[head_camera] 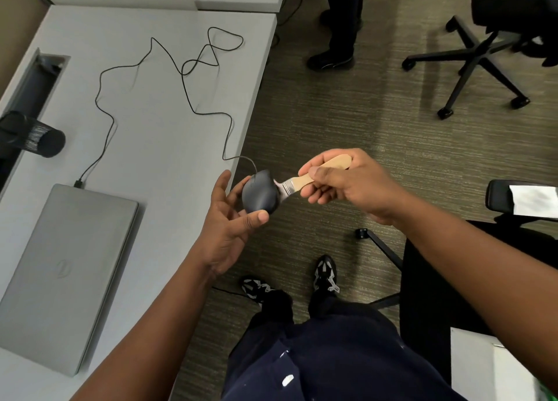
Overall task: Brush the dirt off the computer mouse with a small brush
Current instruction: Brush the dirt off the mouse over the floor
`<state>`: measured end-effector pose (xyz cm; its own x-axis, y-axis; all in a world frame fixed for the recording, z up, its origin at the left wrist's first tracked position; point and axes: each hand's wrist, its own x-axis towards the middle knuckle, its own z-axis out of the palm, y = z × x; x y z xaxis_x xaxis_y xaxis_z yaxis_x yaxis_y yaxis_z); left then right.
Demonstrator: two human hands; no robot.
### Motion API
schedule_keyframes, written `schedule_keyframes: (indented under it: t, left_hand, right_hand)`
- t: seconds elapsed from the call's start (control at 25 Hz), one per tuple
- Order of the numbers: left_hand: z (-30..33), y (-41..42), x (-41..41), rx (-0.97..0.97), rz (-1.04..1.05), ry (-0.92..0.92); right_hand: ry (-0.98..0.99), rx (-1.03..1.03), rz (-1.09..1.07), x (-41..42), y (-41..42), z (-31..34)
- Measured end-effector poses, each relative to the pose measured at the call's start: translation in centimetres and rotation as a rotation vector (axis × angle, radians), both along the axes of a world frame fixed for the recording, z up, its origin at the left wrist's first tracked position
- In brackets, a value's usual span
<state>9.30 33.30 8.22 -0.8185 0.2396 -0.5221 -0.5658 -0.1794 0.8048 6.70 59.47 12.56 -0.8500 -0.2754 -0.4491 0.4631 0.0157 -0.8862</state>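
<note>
A dark grey wired computer mouse (259, 192) is held up off the desk, just past its right edge, above the carpet. My left hand (229, 222) holds it from below, thumb against its near end and fingers behind it. My right hand (344, 180) grips the wooden handle of a small paintbrush (305, 180). The brush's metal ferrule and bristles touch the mouse's right side. The mouse's black cable (181, 68) trails in loops across the desk.
A closed grey laptop (66, 267) lies on the white desk (157, 146), the cable plugged into its far edge. A black mesh cup (33, 134) lies at the left. Office chairs (474, 59) and another person's legs (341, 23) stand on the carpet beyond.
</note>
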Motion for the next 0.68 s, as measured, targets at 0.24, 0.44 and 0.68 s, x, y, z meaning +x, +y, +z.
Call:
schedule_keyframes:
  t: [0.24,0.44,0.68]
  left_hand:
    - [0.5,0.2,-0.5,0.094,0.037,-0.042]
    - [0.5,0.3,-0.7,0.072,0.042,-0.041]
    - [0.1,-0.3,-0.9,0.081,0.103,-0.054]
  right_hand:
    - [0.125,0.147,-0.049,-0.7,-0.5,-0.6]
    - [0.127,0.083,0.021,-0.7,-0.7,-0.1]
    - [0.014,-0.124,0.156,-0.3,0.4,1.4]
